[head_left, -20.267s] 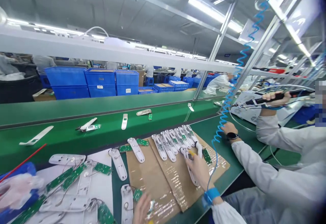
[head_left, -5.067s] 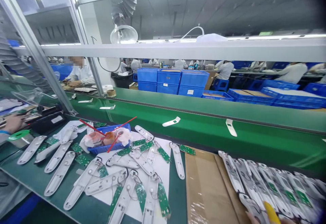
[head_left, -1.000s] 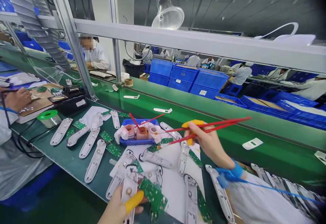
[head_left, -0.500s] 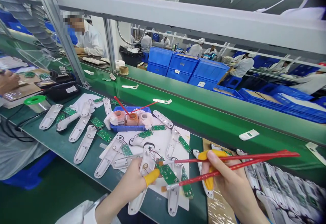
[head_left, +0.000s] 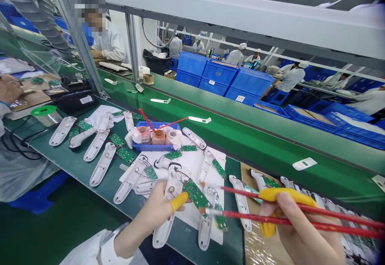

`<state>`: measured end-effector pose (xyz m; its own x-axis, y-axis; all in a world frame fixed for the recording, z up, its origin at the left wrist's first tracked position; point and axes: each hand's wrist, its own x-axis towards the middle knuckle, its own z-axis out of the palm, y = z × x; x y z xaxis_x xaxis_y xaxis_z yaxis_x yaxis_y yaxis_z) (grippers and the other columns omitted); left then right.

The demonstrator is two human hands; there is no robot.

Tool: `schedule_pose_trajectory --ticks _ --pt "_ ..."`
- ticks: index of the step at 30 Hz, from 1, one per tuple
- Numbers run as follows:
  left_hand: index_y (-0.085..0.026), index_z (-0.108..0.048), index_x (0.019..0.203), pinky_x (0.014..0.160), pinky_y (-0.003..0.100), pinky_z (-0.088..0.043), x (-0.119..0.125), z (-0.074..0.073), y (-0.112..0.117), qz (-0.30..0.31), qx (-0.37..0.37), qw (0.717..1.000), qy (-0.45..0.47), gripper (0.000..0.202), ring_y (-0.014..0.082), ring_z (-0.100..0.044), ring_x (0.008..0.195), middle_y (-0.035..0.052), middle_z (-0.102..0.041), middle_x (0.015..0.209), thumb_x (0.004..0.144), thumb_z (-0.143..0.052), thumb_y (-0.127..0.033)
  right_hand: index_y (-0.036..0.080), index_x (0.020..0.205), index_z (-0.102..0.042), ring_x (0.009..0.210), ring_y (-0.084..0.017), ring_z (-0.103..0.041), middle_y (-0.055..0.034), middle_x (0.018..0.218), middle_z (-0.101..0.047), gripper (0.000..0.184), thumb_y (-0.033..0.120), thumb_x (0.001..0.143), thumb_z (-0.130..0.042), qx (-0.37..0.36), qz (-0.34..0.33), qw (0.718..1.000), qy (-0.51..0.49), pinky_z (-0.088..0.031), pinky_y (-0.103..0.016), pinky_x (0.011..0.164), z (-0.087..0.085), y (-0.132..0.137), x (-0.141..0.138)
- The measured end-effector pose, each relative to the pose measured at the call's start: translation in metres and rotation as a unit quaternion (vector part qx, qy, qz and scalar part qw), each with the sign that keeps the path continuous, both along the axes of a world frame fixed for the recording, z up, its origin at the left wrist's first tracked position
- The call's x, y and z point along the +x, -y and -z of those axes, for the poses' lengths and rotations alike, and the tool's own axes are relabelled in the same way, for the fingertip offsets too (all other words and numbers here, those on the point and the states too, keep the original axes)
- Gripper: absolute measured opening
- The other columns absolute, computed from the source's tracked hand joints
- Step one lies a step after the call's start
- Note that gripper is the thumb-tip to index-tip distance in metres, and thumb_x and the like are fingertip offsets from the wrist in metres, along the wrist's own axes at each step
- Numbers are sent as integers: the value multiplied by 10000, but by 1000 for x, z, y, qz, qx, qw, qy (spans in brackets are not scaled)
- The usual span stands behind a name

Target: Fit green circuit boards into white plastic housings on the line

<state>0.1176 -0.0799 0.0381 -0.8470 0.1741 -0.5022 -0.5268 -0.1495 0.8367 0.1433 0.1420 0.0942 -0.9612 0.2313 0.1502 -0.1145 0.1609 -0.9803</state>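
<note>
My left hand [head_left: 155, 206], a yellow finger cot on one finger, grips a long white plastic housing [head_left: 164, 233]. A green circuit board [head_left: 195, 194] joined to it by thin wires extends to the right from my fingertips. In my right hand [head_left: 306, 227], with yellow cots on its fingers, are two red-handled brushes [head_left: 246, 216]. Their tips point left; the lower tip overlaps the circuit board in view, and whether it touches I cannot tell. Similar housings, such as one white shell [head_left: 205, 233], lie around with boards wired to them.
Behind my hands, a blue tray [head_left: 153, 147] holds small jars [head_left: 158, 137] with red sticks standing in them. A green belt [head_left: 252, 142] carries scattered white parts. Cardboard [head_left: 258, 243] and rows of housings lie at right. A solder spool [head_left: 45, 114] and a co-worker's hand [head_left: 10, 90] are at left.
My right hand has moved right and nearer with the brushes, their tips shifting right along the circuit board. My left hand keeps its hold on the housing. The view has shifted slightly.
</note>
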Motion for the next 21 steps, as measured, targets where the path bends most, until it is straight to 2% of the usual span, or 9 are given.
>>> schedule_pose_trajectory --ticks 2,6,10,12,17,19,21 --pt "-165 -597 803 673 280 -546 1 0 2 -4 15 1000 8 272 219 -707 821 51 -735 815 591 -763 -206 251 674 -697 454 -179 -621 -33 563 -681 252 490 752 -692 13 38 998 -48 -547 -256 410 1 9 -5" --pt "-161 -596 845 643 274 -542 4 4 9 -8 18 1000 12 291 211 -708 778 49 -744 791 608 -755 -220 231 620 -693 431 -155 -605 -29 537 -669 308 501 769 -672 69 34 994 -82 -534 -234 416 7 31 -17" --pt "-164 -601 819 660 289 -553 6 12 23 -18 23 1000 9 307 246 -709 850 54 -741 809 605 -781 -289 223 641 -697 472 -195 -635 -51 577 -684 325 512 780 -649 127 70 984 -104 -562 -298 476 10 43 -21" --pt "-168 -595 838 681 307 -568 6 15 30 -49 26 998 21 363 259 -707 878 64 -744 863 586 -801 -327 236 617 -695 465 -194 -633 -45 555 -673 359 533 801 -611 145 59 983 -96 -555 -290 466 9 49 -17" --pt "-171 -569 910 733 348 -581 4 19 47 -112 37 991 57 487 279 -699 916 104 -725 1000 528 -844 -300 259 516 -662 456 -161 -612 -24 509 -640 413 551 801 -593 214 1 975 -64 -527 -239 451 6 61 -14" --pt "-170 -564 912 738 367 -580 4 22 51 -118 33 990 72 510 295 -699 914 107 -721 989 515 -849 -316 243 561 -659 429 -150 -596 -20 514 -638 394 503 842 -568 207 4 974 -91 -519 -236 430 6 61 -28" --pt "-172 -557 899 749 373 -576 5 24 55 -128 23 988 81 527 303 -699 912 88 -726 920 487 -859 -300 222 699 -668 456 -155 -614 -22 571 -663 303 436 877 -549 231 0 960 -156 -533 -252 466 6 59 -55"
